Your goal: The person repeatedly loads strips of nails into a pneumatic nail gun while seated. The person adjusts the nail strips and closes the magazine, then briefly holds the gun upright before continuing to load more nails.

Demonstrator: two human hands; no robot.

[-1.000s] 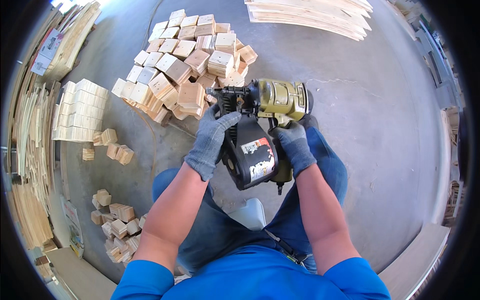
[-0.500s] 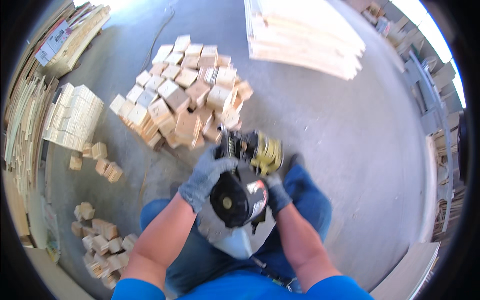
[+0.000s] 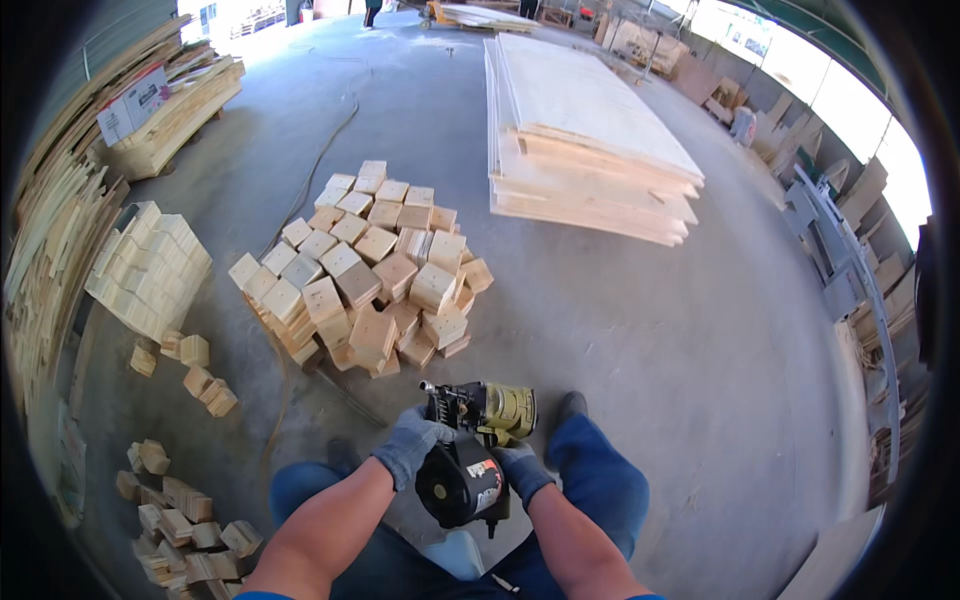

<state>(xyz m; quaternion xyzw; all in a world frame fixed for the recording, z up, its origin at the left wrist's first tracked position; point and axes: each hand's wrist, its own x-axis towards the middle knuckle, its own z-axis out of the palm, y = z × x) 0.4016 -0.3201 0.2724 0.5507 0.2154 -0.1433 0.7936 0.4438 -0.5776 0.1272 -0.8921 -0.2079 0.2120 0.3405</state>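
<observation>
A coil nail gun [image 3: 470, 455] with a yellow-green body and a round black nail canister is held between my knees, above the floor. My left hand [image 3: 411, 447], in a grey glove, is closed on its left side near the black nose. On the other side my right hand [image 3: 523, 470], also gloved, wraps round the part below the yellow-green body; its fingertips are partly hidden by the tool. Just ahead, a heap of pale wooden blocks [image 3: 375, 262] lies on the floor, apart from both hands.
A stack of wooden sheets [image 3: 600, 130] lies far ahead. At the left are a stack of wood pieces [image 3: 150, 270], loose blocks [image 3: 185, 535], long boards [image 3: 50, 240] and a cardboard box [image 3: 135, 105]. A hose [image 3: 325, 150] crosses the grey floor. A distant person [image 3: 372, 12] stands at the top.
My view has tilted up, so the blocks and sheets sit lower and more of the far workshop shows. Both hands still hold the nail gun, now lower in the picture.
</observation>
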